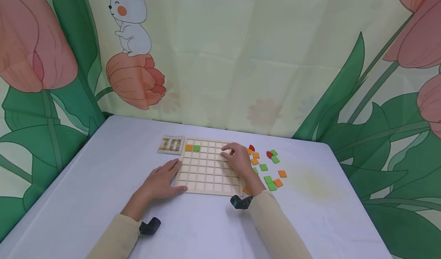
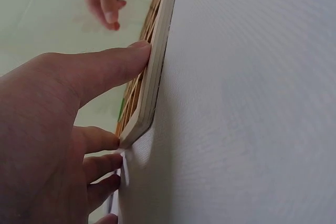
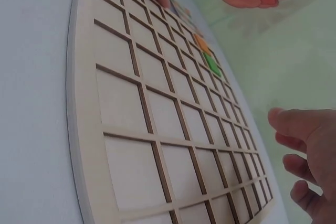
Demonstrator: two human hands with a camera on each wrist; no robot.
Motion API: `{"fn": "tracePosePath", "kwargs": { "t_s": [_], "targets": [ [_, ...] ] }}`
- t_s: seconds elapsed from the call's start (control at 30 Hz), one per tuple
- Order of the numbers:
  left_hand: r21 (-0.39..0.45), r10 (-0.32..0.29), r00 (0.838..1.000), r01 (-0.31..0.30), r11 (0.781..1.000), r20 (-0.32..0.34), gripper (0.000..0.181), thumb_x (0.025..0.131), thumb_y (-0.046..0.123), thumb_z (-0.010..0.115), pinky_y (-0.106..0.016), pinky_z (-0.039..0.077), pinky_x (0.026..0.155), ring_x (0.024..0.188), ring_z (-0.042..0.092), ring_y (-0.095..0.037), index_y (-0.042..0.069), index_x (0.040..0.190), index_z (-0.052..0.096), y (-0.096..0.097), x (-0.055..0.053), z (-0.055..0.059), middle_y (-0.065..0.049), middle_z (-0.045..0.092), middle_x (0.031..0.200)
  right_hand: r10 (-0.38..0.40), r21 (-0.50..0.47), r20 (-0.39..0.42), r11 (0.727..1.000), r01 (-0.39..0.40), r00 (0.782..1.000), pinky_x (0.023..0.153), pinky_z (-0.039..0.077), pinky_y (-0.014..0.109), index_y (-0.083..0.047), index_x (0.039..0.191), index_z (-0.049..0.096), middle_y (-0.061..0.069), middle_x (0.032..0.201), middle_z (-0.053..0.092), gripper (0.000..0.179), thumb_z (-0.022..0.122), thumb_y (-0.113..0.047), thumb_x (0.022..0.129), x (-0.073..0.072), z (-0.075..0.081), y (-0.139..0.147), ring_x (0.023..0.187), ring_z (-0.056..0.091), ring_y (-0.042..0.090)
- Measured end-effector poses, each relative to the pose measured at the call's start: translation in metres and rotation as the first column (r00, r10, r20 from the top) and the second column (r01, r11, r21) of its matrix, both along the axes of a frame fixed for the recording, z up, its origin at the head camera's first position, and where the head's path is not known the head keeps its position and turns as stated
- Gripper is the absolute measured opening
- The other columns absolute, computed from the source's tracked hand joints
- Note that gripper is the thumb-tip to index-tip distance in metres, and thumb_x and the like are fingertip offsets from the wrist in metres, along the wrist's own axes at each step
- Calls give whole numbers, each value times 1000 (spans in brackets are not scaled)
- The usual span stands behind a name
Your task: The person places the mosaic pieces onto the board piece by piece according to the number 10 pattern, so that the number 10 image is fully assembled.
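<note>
A wooden grid board (image 1: 210, 192) lies on the white table, with one orange square tile (image 1: 188, 147) and one green square tile (image 1: 196, 148) side by side in its upper left cells. My left hand (image 1: 163, 180) rests at the board's near left corner. Its thumb (image 2: 113, 69) lies straight against the near edge, and the other fingers touch the left side. Over the board's right part hovers my right hand (image 1: 238, 160), thumb and forefinger apart. In the right wrist view, no tile shows between the right hand's loosely bent fingers (image 3: 299, 124).
A pattern card (image 1: 171, 145) lies at the board's far left corner. Right of the board are scattered green tiles (image 1: 263, 167), orange tiles (image 1: 282, 173) and red quarter-round pieces (image 1: 269, 154). A printed curtain (image 1: 206, 60) hangs behind the table (image 1: 200, 228).
</note>
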State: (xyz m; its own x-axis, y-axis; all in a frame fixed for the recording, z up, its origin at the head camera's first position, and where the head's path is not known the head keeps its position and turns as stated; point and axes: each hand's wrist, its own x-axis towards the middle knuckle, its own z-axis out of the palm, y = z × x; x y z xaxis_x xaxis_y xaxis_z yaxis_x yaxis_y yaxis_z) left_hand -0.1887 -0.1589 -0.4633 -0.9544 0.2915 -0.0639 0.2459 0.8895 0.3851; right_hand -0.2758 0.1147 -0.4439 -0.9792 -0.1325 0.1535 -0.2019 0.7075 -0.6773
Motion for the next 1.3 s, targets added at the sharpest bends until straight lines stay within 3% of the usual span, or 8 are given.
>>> {"fn": "tracePosePath", "kwargs": {
  "t_s": [0.27,0.5,0.9,1.13,1.3],
  "targets": [
    [-3,-19,1000,19,1000,-23,90,85,57,62,-60,28,112,145,28,-36,6,152,30,-2,-2,-2,-16,27,158,-15,-15,-5,1000,15,1000,61,40,25,-12,104,74,3,98,68,19,74,-19,86,1,2,23,78,51,18],
    [-2,-25,999,25,1000,-35,90,85,58,61,-60,29,112,145,29,-36,6,152,30,-1,-5,-2,-16,27,158,-42,16,4,999,42,999,55,43,23,-13,104,74,4,100,70,19,74,-20,86,2,2,41,76,52,19],
    [-1,-13,1000,13,1000,-18,91,85,57,62,-60,28,113,145,28,-36,6,152,29,-1,-4,-1,-16,27,159,-174,-28,179,983,182,968,54,44,21,-19,109,71,6,91,58,22,72,-22,88,13,-6,64,83,50,21],
    [2,-10,1000,11,1000,-24,90,85,55,64,-60,28,113,145,28,-36,5,151,30,-2,-2,-2,-17,27,158,-144,2,191,989,146,971,59,44,19,-17,108,73,5,94,59,22,73,-16,86,16,-14,73,88,50,21],
    [6,-18,1000,18,1000,-20,91,85,56,63,-60,28,113,145,28,-37,4,151,30,-1,-1,-2,-17,27,158,-131,27,213,991,128,968,57,45,20,-18,106,73,6,87,57,22,75,-15,84,18,-19,75,84,50,21]
  ]
}}
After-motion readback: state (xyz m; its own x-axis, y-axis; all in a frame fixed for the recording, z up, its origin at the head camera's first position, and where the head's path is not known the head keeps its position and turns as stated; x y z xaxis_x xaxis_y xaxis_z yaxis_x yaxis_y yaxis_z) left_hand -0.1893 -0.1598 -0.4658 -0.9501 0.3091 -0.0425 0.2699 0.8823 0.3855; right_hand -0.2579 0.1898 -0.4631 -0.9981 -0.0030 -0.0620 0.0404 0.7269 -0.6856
